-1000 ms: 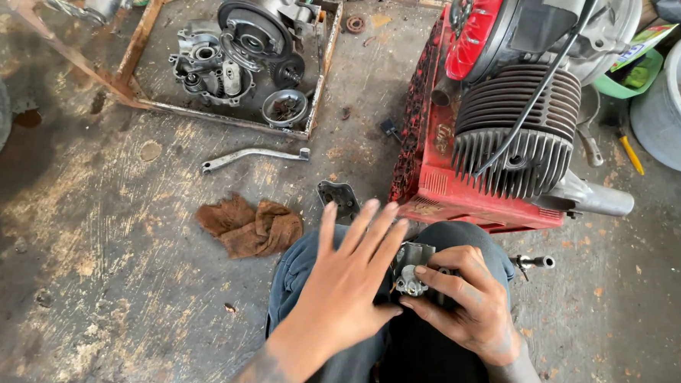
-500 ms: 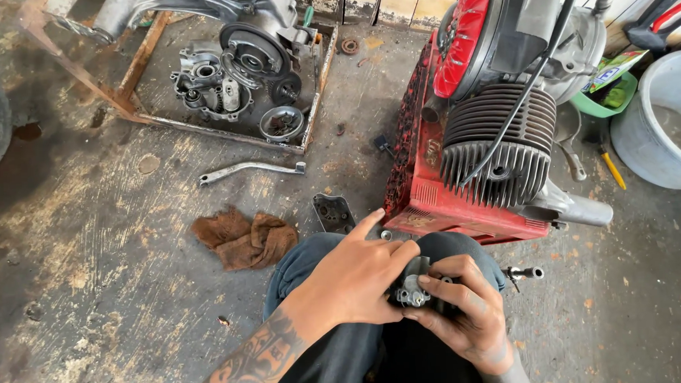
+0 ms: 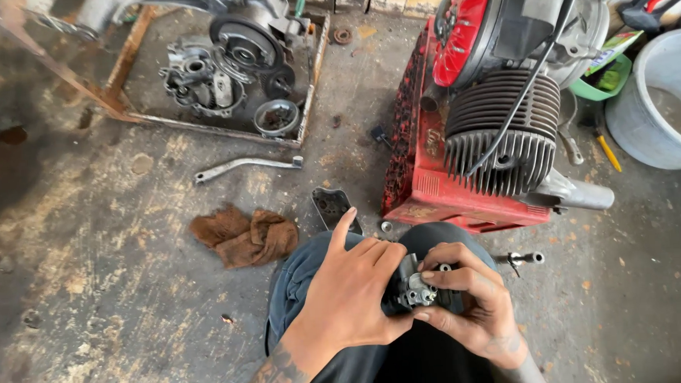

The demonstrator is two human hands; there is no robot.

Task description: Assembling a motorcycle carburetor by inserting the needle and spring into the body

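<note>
Fingers (image 3: 467, 278) of both my hands are clamped on the small carburettor (image 3: 415, 290) over my knee (image 3: 298, 281); I judge a slip drops it onto the gritty floor (image 3: 131, 315).

This is a small-engine or motorcycle repair workshop, with the work done down on the ground. The bare concrete floor (image 3: 92, 286) is stained dark with oil and scuffed pale in patches. A red engine block (image 3: 462, 171) with grey cooling fins (image 3: 503, 142) stands on it, a black cable running down its front. A shallow metal tray (image 3: 305, 86) holds dismantled engine casings and round parts. A bent metal wrench (image 3: 244, 166) and a greasy brown rag (image 3: 244, 235) lie loose nearby, and a grey plastic bucket (image 3: 658, 101) stands at the right edge.
</note>
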